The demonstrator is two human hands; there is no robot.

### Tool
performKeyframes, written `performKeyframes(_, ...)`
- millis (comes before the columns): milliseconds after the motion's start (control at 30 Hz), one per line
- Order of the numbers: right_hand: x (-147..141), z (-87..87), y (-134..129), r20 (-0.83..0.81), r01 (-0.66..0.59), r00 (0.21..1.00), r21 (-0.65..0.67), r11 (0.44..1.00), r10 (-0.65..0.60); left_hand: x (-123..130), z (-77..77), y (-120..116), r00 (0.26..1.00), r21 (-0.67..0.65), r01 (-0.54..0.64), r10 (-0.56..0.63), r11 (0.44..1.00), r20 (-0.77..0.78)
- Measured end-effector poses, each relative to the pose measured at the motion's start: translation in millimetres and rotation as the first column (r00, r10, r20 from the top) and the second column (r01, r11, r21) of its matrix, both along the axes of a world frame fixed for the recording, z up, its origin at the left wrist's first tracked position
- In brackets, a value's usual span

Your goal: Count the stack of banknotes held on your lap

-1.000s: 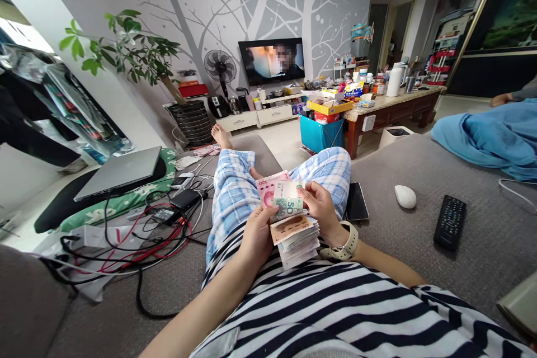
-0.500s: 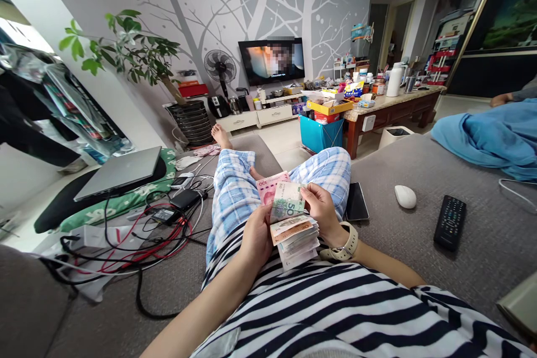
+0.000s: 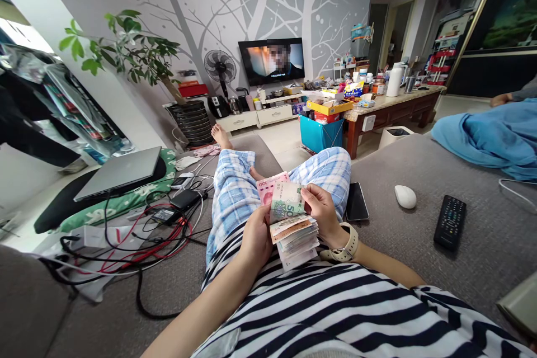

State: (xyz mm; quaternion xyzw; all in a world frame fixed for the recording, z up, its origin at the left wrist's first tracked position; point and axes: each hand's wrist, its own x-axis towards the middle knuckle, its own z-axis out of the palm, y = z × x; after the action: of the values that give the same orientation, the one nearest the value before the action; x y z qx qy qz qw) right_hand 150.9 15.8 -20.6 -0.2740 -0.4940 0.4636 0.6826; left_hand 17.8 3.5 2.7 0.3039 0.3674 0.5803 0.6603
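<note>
Above my lap, my left hand (image 3: pixel 255 239) is closed on a folded wad of banknotes (image 3: pixel 297 241), its thumb on the notes' left edge. The wad's layered ends hang down between my two hands. A pink 100 banknote (image 3: pixel 265 189) sticks up at the back. In front of it stands a green 50 banknote (image 3: pixel 286 200). My right hand (image 3: pixel 322 211) pinches the upper right edge of this green note between thumb and fingers. An orange-brown note (image 3: pixel 291 229) lies on the front of the wad. The wad hides part of my right fingers.
On the sofa to my right lie a phone (image 3: pixel 357 202), a white mouse (image 3: pixel 405 197), a remote control (image 3: pixel 450 224) and a blue cloth (image 3: pixel 490 131). Tangled cables (image 3: pixel 168 235) and a laptop (image 3: pixel 119 172) are at my left. A cluttered coffee table (image 3: pixel 388 109) stands ahead.
Both hands stay almost in place. The green 50 banknote has shifted slightly under my right fingers. The picture on the television has changed.
</note>
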Motion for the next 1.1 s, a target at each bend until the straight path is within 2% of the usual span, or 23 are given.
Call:
performKeyframes(233, 0.7, 1.8, -1.5, -0.01, -0.028, 1.0, -0.01, 1.0, 0.028, 1.0, 2.8, -1.4, 1.0, 0.009, 0.002, -0.002, 1.0, -0.029)
performKeyframes(467, 1.6, 3.8, -3.4, -0.005, -0.038, 0.999, -0.005, 0.999, 0.038, 3.5, 11.4, -5.9, 0.991, -0.002, -0.08, 0.08, 0.997, -0.105)
performKeyframes(767, 1.6, 5.0, -4.0, -0.001, -0.031, 1.0, -0.004, 1.0, 0.031, 2.5, 10.1, -4.4, 0.993, 0.001, -0.04, 0.04, 0.999, -0.114)
performKeyframes(1100, 2.0, 9.2, -6.3, -0.014, -0.039, 0.999, -0.014, 0.999, 0.039, 2.9, 10.4, -5.4, 0.984, -0.003, -0.133, 0.131, 0.991, -0.12)
